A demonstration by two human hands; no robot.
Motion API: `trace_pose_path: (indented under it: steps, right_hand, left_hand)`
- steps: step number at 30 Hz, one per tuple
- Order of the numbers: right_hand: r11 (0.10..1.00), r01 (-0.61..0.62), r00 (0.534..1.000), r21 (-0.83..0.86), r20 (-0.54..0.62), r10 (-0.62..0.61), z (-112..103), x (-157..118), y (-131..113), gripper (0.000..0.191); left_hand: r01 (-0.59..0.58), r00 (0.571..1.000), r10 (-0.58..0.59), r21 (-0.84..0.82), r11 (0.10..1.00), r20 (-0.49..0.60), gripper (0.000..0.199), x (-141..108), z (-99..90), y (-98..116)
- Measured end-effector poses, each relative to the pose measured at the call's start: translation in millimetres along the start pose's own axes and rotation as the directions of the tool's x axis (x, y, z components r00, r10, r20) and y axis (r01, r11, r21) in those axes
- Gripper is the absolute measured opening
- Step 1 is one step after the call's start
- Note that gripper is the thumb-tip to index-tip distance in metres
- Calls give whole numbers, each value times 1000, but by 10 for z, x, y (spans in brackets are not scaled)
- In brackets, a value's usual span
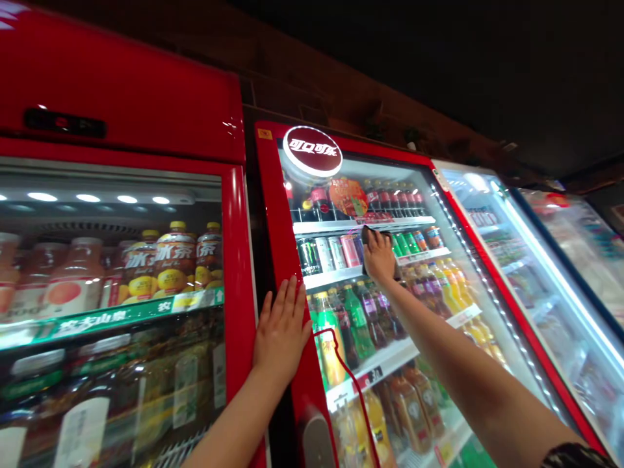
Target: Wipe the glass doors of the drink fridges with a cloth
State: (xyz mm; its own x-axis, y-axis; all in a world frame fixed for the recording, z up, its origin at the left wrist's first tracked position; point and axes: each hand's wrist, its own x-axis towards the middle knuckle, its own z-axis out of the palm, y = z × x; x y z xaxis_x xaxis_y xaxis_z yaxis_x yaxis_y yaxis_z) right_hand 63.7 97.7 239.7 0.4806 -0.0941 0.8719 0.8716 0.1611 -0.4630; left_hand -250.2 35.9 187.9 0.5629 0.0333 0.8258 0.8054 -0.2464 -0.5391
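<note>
My left hand (280,335) lies flat on the red door frame (273,227) of the middle drinks fridge, fingers stretched upward and a little apart. Against that fridge's glass door (412,170), my right hand (381,259) presses a dark cloth (396,265), level with the shelf of cans. Most of the cloth is covered by the hand. Behind the glass stand cans (336,252) and, on the shelf below, a green bottle (355,318) among several others. A round lit sign (312,151) sits at the door's upper left corner.
On the left stands another red fridge (121,84) with bottles (175,257) inside. To the right is a lit glass-door fridge (507,240), with further shelving beyond it. A grey door handle (318,442) shows below my left hand. The ceiling is dark.
</note>
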Motion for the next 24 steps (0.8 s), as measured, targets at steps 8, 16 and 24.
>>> trace_pose_path:
  steps: [8, 16, 24]
  right_hand:
    - [812, 576, 759, 93, 307, -574, -644, -1471, -333, 58]
    - [964, 267, 937, 0, 232, -260, -637, -1332, 307, 53]
    - [922, 381, 865, 64, 328, -380, -621, -1371, -576, 57]
  left_hand:
    - [33, 995, -29, -31, 999, 97, 70, -73, -184, 128]
    - [-70, 965, 58, 38, 997, 254, 70, -452, -373, 167]
    - [-58, 959, 52, 13, 998, 279, 78, -492, -401, 212]
